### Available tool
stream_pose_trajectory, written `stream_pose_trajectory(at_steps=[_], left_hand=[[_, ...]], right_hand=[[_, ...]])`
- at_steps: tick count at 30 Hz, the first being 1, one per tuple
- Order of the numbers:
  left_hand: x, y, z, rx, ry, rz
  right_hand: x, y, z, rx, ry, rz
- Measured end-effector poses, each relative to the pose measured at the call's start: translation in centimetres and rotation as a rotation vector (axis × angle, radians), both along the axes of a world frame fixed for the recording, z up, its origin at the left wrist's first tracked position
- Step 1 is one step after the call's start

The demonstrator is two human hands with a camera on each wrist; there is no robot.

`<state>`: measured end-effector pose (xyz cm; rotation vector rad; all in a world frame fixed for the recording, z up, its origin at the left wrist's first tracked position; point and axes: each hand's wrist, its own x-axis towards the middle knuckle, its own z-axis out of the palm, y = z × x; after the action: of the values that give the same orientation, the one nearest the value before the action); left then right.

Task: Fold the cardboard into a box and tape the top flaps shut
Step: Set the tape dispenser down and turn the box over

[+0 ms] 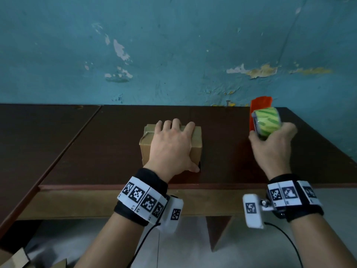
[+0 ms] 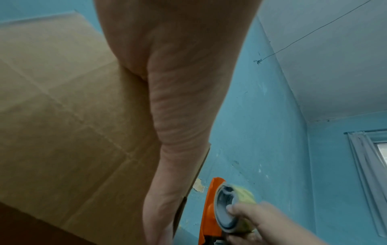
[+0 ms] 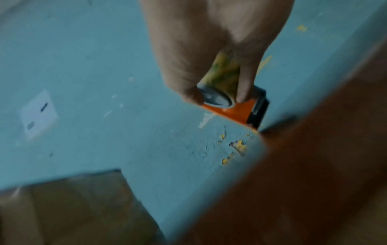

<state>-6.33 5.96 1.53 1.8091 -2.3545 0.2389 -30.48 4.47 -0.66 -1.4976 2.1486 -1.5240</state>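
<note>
Cardboard box (image 1: 195, 146) sits closed on the dark table (image 1: 108, 144), about midway between its side edges and nearer the front edge than the wall. I see my left hand (image 1: 171, 147) lying flat on its top, fingers spread wide. My right hand (image 1: 270, 146) grips an orange tape dispenser (image 1: 259, 105) with its green-striped roll (image 1: 267, 120), lifted over the table's right side, apart from the box.
</note>
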Motion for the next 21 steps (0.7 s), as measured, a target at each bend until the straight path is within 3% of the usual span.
stream_pose_trajectory(at_steps=[3, 5, 7, 10, 12, 15, 17, 19, 21], left_hand=[[0.3, 0.2, 0.3, 0.031, 0.048, -0.042], [0.6, 0.6, 0.8, 0.054, 0.269, -0.076], [1.3, 0.7, 1.1, -0.018, 0.557, -0.073], [3.3, 0.3, 1.4, -0.316, 0.661, 0.058], [5.3, -0.2, 1.3, -0.362, 0.761, 0.163], [8.2, -0.4, 0.4, -0.105, 1.195, 0.211], [8.9, -0.1, -0.1, 0.071, 1.408, 0.165], [8.7, 0.4, -0.6, 0.152, 1.421, 0.097], [8.0, 0.6, -1.0, 0.169, 1.402, 0.071]], right_hand=[[1.1, -0.1, -1.6, 0.046, 0.376, 0.084], [1.6, -0.2, -2.4, 0.129, 0.557, 0.136], [2.0, -0.3, -2.6, 0.200, 0.642, 0.144], [2.0, -0.3, -1.8, 0.222, 0.662, 0.112], [2.0, 0.0, -1.1, 0.160, 0.633, 0.088], [2.6, 0.5, -0.8, -0.036, 0.560, 0.081], [3.5, 0.4, -0.9, -0.194, 0.452, 0.184], [5.0, 0.1, -1.2, -0.235, 0.199, 0.369], [6.9, 0.5, -1.2, -0.076, -0.103, 0.563]])
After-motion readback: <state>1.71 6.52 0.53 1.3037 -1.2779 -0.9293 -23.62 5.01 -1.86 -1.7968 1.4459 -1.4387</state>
